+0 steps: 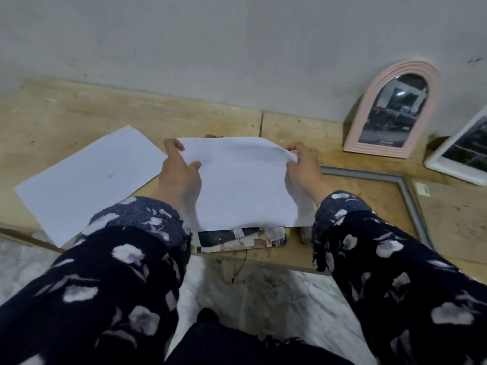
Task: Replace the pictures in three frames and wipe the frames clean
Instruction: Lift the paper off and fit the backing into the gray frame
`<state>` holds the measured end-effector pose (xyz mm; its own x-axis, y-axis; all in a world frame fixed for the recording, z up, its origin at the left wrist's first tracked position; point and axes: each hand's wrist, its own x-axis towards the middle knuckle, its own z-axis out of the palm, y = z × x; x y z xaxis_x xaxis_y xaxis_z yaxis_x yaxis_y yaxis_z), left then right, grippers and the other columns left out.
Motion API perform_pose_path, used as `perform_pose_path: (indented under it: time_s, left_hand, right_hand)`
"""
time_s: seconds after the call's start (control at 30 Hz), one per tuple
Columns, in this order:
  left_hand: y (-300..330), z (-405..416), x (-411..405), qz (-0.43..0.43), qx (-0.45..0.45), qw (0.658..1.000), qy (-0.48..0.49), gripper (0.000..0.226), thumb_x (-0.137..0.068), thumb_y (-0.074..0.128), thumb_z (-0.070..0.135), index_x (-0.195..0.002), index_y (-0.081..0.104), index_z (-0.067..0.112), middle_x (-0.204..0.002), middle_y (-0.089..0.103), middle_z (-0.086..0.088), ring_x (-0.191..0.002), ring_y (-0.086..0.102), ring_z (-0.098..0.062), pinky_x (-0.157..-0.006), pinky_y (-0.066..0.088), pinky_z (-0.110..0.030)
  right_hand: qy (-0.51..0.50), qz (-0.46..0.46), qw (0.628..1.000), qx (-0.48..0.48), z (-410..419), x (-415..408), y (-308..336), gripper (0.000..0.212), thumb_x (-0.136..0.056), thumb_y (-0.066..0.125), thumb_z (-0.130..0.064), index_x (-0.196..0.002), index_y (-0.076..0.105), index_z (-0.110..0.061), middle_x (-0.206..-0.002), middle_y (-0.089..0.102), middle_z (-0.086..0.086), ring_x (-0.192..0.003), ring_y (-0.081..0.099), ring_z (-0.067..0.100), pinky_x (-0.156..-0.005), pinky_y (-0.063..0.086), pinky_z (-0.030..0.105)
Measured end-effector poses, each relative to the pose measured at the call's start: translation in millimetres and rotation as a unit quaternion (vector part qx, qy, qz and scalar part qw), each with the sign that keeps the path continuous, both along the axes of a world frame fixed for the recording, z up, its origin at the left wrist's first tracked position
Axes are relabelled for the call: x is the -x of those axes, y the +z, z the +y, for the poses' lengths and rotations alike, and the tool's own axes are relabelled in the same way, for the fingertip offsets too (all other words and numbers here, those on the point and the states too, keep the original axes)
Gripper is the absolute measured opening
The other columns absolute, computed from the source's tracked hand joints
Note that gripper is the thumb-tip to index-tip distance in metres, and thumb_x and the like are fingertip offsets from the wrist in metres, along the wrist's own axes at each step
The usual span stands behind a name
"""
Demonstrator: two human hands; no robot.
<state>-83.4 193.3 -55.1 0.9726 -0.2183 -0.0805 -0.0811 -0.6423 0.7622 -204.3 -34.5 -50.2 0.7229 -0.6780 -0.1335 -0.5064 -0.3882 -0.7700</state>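
1. My left hand [179,169] and right hand [303,164] each pinch an upper corner of the white rectangular paper sheet [245,183], thumbs on the near face and fingers curled behind. I judge that this two-corner grip keeps the thin sheet taut and square, so it can be lifted or aligned without creasing. A slight wrinkle shows under the right thumb.

2. The pale wooden plank tabletop [79,109] carries all the work items and butts against the grey wall [237,48], which props up the standing frames.

3. A second white paper sheet [89,180] lies flat to the left, well apart from the frames. I take it to be set aside where it cannot be smudged.

4. The held sheet hangs above a printed collage picture [237,239], of which only the near edge shows at the table's front edge. I cannot tell whether the sheet touches it.

5. The grey rectangular picture frame [403,191] lies flat just beside my right hand, with bare wood visible through its opening. Judged from this, it is open and awaiting its new picture.

6. The pink arched ribbed frame [392,109] leans upright against the wall at far right and holds a dark photograph. It stands clear of the working area.

7. The white rectangular frame [458,151] leans at the right edge, partly cut off by the view. It holds a dark picture.

8. A small white label [423,190] lies on a wooden board [453,219] to the right of the grey frame. Its text is too small to read.
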Motion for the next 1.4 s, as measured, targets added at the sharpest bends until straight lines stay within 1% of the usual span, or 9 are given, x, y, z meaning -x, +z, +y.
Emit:
perform_pose_path:
  time_s: [0.17,0.27,0.33,0.43,0.8,0.9,1.03,1.17,1.4]
  left_hand:
    - [19,-54,14,-0.032,0.033,0.997,-0.065,0.028,-0.097,0.049,0.009,-0.106,0.025,0.020,-0.074,0.043,-0.003,-0.058,0.043,-0.020,-0.052,0.029,-0.032]
    - [18,-89,25,-0.035,0.059,0.994,-0.085,0.022,-0.096,0.052,0.007,-0.104,0.035,0.017,-0.098,0.046,-0.005,-0.071,0.045,-0.017,-0.056,0.028,-0.027]
    - [12,-111,34,-0.047,0.040,0.993,-0.104,0.021,-0.093,0.058,0.010,-0.110,0.046,0.012,-0.118,0.047,-0.010,-0.097,0.047,-0.020,-0.071,0.032,-0.022]
    - [3,-144,65,-0.043,-0.003,0.987,-0.153,0.039,-0.089,0.064,0.015,-0.124,0.050,0.006,-0.134,0.039,-0.014,-0.117,0.043,-0.021,-0.083,0.028,-0.016]
    - [-34,-229,158,-0.027,-0.072,0.984,-0.159,0.058,-0.086,0.066,0.020,-0.137,0.042,0.009,-0.148,0.023,-0.009,-0.133,0.034,-0.030,-0.105,0.037,-0.043]
    - [-43,-233,175,-0.044,-0.161,0.973,-0.157,0.064,-0.089,0.063,0.034,-0.145,0.035,0.018,-0.159,0.010,-0.005,-0.144,0.017,-0.029,-0.113,0.026,-0.050]
    - [-54,-230,192,-0.053,-0.267,0.939,-0.210,0.062,-0.099,0.041,0.047,-0.152,0.021,0.022,-0.163,-0.001,0.001,-0.149,0.002,-0.022,-0.118,0.008,-0.054]
    - [-57,-220,212,-0.071,-0.322,0.908,-0.259,0.064,-0.101,0.022,0.050,-0.155,0.007,0.020,-0.163,-0.009,0.000,-0.149,-0.011,-0.020,-0.118,-0.003,-0.056]
    - [-80,-199,224,-0.081,-0.358,0.886,-0.283,0.070,-0.097,0.013,0.060,-0.156,-0.003,0.026,-0.162,-0.017,0.000,-0.148,-0.019,-0.020,-0.117,-0.007,-0.056]
  right_hand:
    - [-0.093,-0.039,0.994,0.032,-45,33,17,0.051,-0.086,0.043,0.014,-0.124,0.048,-0.020,-0.128,0.034,0.006,-0.096,0.040,0.014,-0.059,0.032,0.001]
    - [-0.113,-0.037,0.992,0.046,-69,57,23,0.051,-0.085,0.042,0.016,-0.123,0.049,-0.017,-0.133,0.032,0.007,-0.098,0.042,0.017,-0.066,0.027,0.005]
    - [-0.116,-0.023,0.991,0.066,-85,74,24,0.049,-0.085,0.042,0.015,-0.122,0.050,-0.017,-0.134,0.032,0.008,-0.091,0.041,0.016,-0.065,0.028,0.008]
    - [-0.112,0.003,0.991,0.079,-116,108,22,0.047,-0.085,0.043,0.013,-0.120,0.050,-0.019,-0.132,0.032,0.007,-0.091,0.045,0.020,-0.073,0.031,0.016]
    - [-0.081,0.020,0.994,0.071,-201,191,-25,0.043,-0.086,0.042,0.014,-0.115,0.054,-0.016,-0.131,0.032,0.002,-0.096,0.040,0.012,-0.071,0.025,0.000]
    - [-0.040,0.055,0.994,0.082,-208,205,-44,0.042,-0.089,0.046,0.003,-0.121,0.052,-0.023,-0.139,0.031,-0.001,-0.114,0.045,0.016,-0.085,0.030,0.011]
    - [0.026,0.133,0.980,0.145,-210,218,-65,0.045,-0.094,0.048,-0.025,-0.138,0.041,-0.029,-0.158,0.012,0.006,-0.144,0.016,0.028,-0.116,0.021,0.041]
    - [0.043,0.198,0.957,0.207,-196,232,-77,0.052,-0.099,0.031,-0.044,-0.149,0.023,-0.032,-0.161,0.002,0.008,-0.148,-0.003,0.025,-0.118,0.003,0.050]
    - [0.070,0.230,0.921,0.307,-170,255,-94,0.061,-0.093,0.016,-0.059,-0.150,0.020,-0.036,-0.160,0.009,0.011,-0.148,0.006,0.028,-0.116,0.003,0.058]
